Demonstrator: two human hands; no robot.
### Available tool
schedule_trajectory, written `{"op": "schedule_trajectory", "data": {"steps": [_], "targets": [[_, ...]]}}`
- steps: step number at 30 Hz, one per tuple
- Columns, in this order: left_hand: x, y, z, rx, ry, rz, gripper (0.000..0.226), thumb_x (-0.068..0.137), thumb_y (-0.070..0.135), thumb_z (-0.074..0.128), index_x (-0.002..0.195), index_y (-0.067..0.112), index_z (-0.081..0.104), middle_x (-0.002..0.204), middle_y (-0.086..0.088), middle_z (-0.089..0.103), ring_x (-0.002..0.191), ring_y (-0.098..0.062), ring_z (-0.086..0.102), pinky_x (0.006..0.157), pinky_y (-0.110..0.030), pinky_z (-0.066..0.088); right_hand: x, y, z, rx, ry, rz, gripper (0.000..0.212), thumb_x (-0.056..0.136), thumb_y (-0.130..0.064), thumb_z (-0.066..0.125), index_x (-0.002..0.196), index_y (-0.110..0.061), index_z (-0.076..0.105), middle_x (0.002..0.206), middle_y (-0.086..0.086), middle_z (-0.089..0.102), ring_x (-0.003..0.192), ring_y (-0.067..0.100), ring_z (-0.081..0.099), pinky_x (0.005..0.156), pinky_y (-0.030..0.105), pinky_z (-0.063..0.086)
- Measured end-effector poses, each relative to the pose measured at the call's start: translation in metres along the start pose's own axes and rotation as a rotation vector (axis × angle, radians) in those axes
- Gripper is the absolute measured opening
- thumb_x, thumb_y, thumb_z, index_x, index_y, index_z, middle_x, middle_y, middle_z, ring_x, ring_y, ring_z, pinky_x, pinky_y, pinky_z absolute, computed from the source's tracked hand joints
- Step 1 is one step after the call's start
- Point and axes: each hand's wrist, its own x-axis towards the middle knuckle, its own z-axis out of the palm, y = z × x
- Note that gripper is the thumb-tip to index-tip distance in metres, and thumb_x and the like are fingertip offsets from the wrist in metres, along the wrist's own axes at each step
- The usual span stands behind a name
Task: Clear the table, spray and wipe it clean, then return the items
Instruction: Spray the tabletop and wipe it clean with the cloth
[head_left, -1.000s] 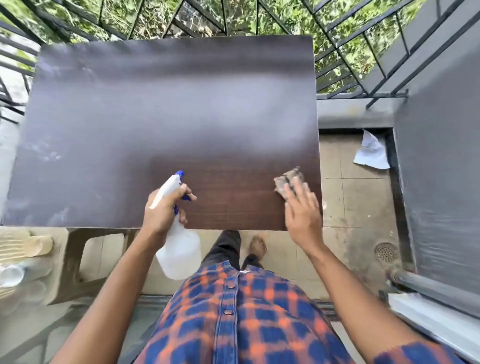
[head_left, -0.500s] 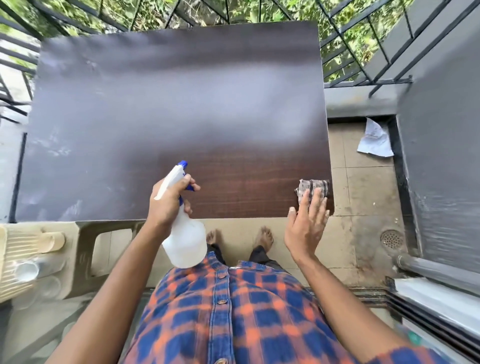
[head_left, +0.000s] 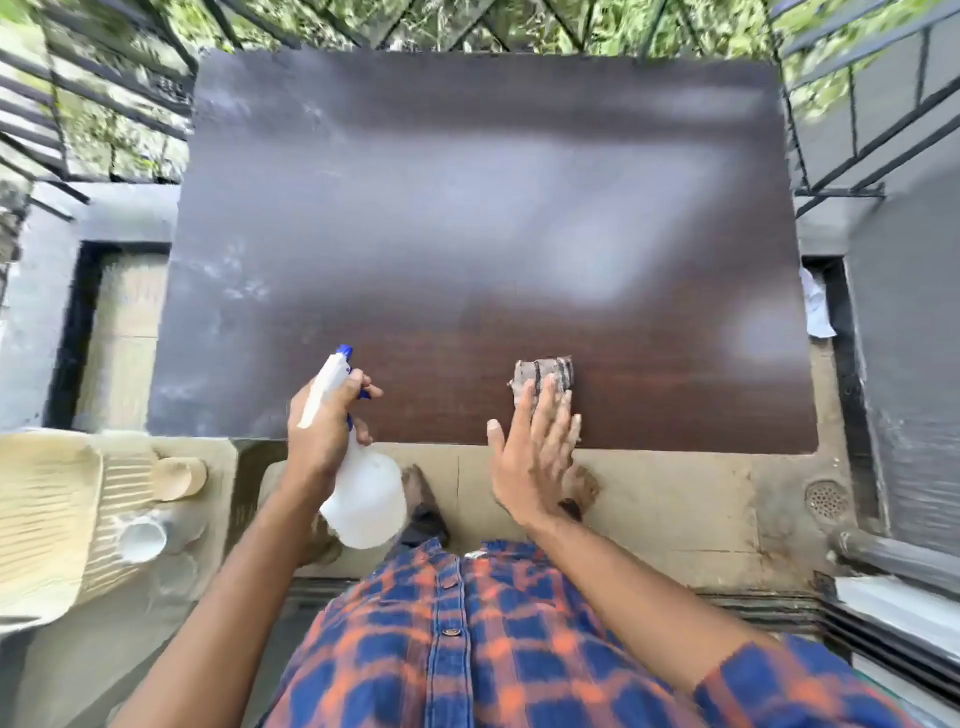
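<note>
The fingers (head_left: 546, 410) of the right hand (head_left: 530, 462), straight and close together, press a folded striped cloth (head_left: 545, 370) flat on the table (head_left: 467, 208), just inside its near edge. The left hand (head_left: 319, 431) grips the neck of a white spray bottle (head_left: 370, 501) at that same edge, with its blue nozzle over the table.

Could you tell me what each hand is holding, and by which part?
The left hand grips the spray bottle by its neck; the right hand holds nothing, its straight fingers pressing the cloth onto the table.
</note>
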Motion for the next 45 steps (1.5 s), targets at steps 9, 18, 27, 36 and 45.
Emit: {"op": "schedule_trajectory", "data": {"steps": [9, 18, 27, 36, 45], "targets": [[0.037, -0.014, -0.155, -0.147, 0.254, -0.034, 0.018, 0.100, 0.019, 0.063, 0.099, 0.001, 0.068, 0.084, -0.002, 0.070, 0.045, -0.009, 0.049, 0.045, -0.028, 0.043, -0.017, -0.238, 0.059, -0.024, -0.249, -0.347, 0.073, 0.101, -0.048, 0.041, 0.160, -0.011, 0.018, 0.168, 0.013, 0.003, 0.155, 0.038, 0.004, 0.123, 0.058, 0.007], [0.037, -0.034, -0.246, -0.322, 0.567, -0.115, 0.003, 0.094, 0.022, 0.072, 0.096, 0.023, 0.069, 0.069, 0.006, 0.072, 0.048, -0.008, 0.058, 0.048, -0.025, 0.048, -0.010, -0.403, 0.105, -0.379, -0.605, -1.103, 0.077, 0.098, -0.054, 0.028, 0.162, -0.016, 0.006, 0.170, 0.004, -0.007, 0.155, 0.032, -0.008, 0.123, 0.056, 0.002], [0.033, -0.041, -0.247, -0.330, 0.432, -0.084, 0.012, 0.099, 0.018, 0.064, 0.099, 0.006, 0.066, 0.081, -0.007, 0.069, 0.049, -0.019, 0.052, 0.043, -0.025, 0.041, 0.006, -0.303, 0.079, -0.295, -0.569, -1.440, 0.060, 0.102, -0.027, 0.041, 0.159, -0.026, 0.024, 0.169, -0.004, 0.010, 0.156, 0.026, 0.010, 0.124, 0.048, 0.010], [0.038, -0.031, -0.224, -0.302, 0.414, -0.100, 0.016, 0.099, 0.022, 0.064, 0.101, 0.006, 0.067, 0.086, -0.006, 0.072, 0.038, -0.017, 0.045, 0.044, -0.023, 0.041, 0.121, -0.247, 0.034, -0.214, -0.442, -1.080, 0.055, 0.103, -0.026, 0.047, 0.156, -0.028, 0.034, 0.167, -0.005, 0.018, 0.154, 0.025, 0.018, 0.123, 0.050, 0.019], [0.050, -0.007, -0.210, -0.343, 0.579, -0.099, 0.020, 0.098, 0.020, 0.064, 0.106, 0.002, 0.068, 0.091, -0.010, 0.073, 0.044, -0.017, 0.050, 0.047, -0.025, 0.045, 0.073, -0.335, 0.064, -0.371, -0.659, -1.424, 0.063, 0.102, -0.028, 0.040, 0.161, -0.026, 0.017, 0.170, -0.002, 0.001, 0.156, 0.027, 0.001, 0.124, 0.051, 0.004]]}}
